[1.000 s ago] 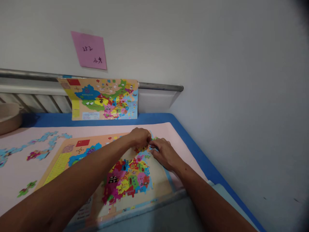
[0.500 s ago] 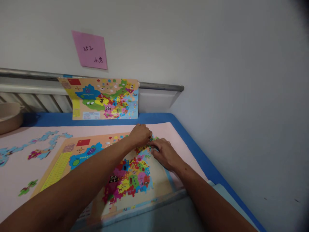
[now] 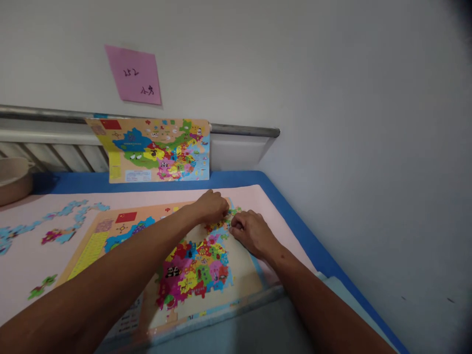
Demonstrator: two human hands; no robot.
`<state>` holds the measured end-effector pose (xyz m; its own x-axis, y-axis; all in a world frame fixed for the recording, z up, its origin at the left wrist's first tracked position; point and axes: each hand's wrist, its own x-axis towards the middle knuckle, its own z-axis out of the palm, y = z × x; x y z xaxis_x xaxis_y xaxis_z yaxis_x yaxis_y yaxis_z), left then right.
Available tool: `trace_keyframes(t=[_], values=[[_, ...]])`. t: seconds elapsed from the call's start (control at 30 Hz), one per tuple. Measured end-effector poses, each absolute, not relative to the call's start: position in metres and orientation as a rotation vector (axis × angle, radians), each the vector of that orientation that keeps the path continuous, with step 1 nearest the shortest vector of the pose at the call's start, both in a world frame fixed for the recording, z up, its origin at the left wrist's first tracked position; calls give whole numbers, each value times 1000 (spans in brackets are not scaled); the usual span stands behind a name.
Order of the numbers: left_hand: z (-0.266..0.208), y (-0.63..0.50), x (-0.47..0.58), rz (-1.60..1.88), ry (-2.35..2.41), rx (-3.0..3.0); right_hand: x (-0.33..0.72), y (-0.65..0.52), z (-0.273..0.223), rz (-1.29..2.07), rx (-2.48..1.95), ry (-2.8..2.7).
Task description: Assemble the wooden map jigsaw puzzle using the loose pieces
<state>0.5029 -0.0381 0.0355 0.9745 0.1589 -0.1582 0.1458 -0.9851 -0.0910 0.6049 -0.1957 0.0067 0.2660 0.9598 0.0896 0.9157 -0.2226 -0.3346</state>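
A partly assembled map puzzle [image 3: 206, 268] lies on its board in front of me, with joined pieces in red, pink, yellow and blue. My left hand [image 3: 214, 206] is closed over the upper right of the puzzle, its fingertips hidden behind the knuckles. Just to its right, my right hand [image 3: 252, 231] is curled, thumb and forefinger together at the right edge of the joined pieces. Whatever either hand grips is too small or too hidden to make out. My left forearm covers part of the map's left and middle.
Loose joined puzzle strips [image 3: 66, 211] and a small green cluster [image 3: 44, 286] lie on the pink sheet at left. A printed reference map [image 3: 158, 150] leans against the metal rail [image 3: 243, 130]. A beige basin [image 3: 14, 179] stands far left; a wall [image 3: 350, 147] rises at right.
My hands have drawn slightly apart at the puzzle's upper right. The right fingers have curled in more, and the left hand has shifted a little left. The view has moved slightly.
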Motion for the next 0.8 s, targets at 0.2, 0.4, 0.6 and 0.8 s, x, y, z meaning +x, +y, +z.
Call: trace_keyframes(t=[0.2,0.4,0.6,0.8], values=[[37,-43,500,224,-200,-3008,602,-195,10,196,-2240,-1732],[35,-45,509,179,-251,-3016,604,-194,3,130,-2263,-1773],[36,-45,516,81,-445,-3008,612,-193,-1,42,-2286,-1697],[56,-63,472,-62,-575,-3009,619,-185,-4,119,-2133,-1892]])
